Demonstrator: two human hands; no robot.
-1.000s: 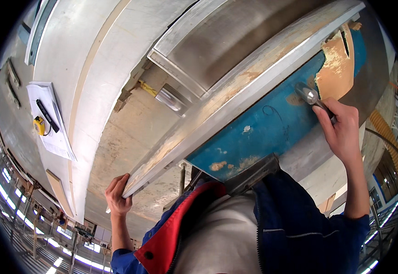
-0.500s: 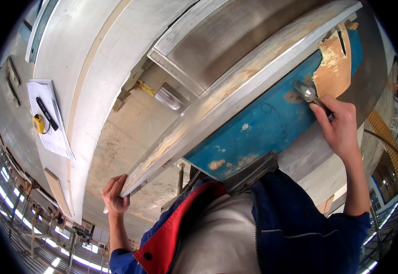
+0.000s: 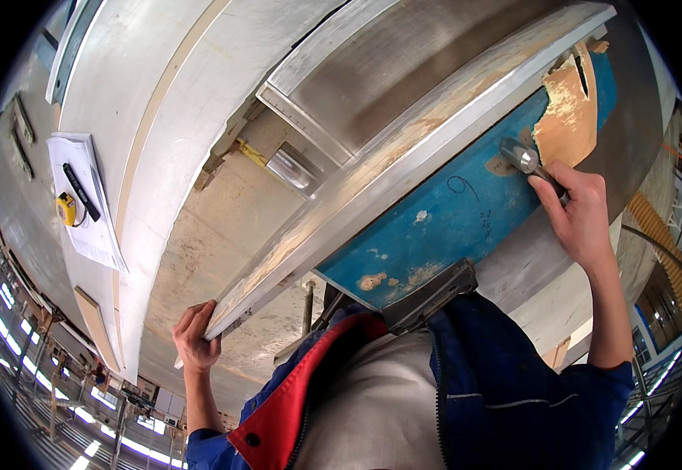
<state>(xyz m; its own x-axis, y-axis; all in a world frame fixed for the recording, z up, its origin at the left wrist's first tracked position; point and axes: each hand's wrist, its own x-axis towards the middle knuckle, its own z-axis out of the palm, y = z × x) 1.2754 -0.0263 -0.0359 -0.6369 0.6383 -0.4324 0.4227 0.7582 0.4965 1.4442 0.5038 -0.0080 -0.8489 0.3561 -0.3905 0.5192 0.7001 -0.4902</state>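
My right hand (image 3: 580, 205) is closed round the dark handle of a hammer (image 3: 519, 155). Its shiny round metal head is over the blue panel (image 3: 443, 223), beside a torn tan sheet (image 3: 570, 117); whether it touches is unclear. The panel has worn patches and faint pen marks. Along its far edge a long straight metal bar (image 3: 435, 162) runs slantwise from lower left to upper right. At the bar's near left end, my left hand (image 3: 197, 337) grips it, fingers curled over the edge. A clamp-like dark metal piece (image 3: 431, 298) sits at the panel's near edge, against my jacket.
Papers (image 3: 82, 200) on the pale surface at left carry a black utility knife (image 3: 80, 190) and a yellow tape measure (image 3: 65, 209). A metal cylinder (image 3: 292, 168) lies in the recess beyond the bar. A ribbed yellow hose (image 3: 666, 247) hangs at far right.
The view has shifted very slightly. Both hands keep their holds, and the hammer head stays at nearly the same spot on the panel.
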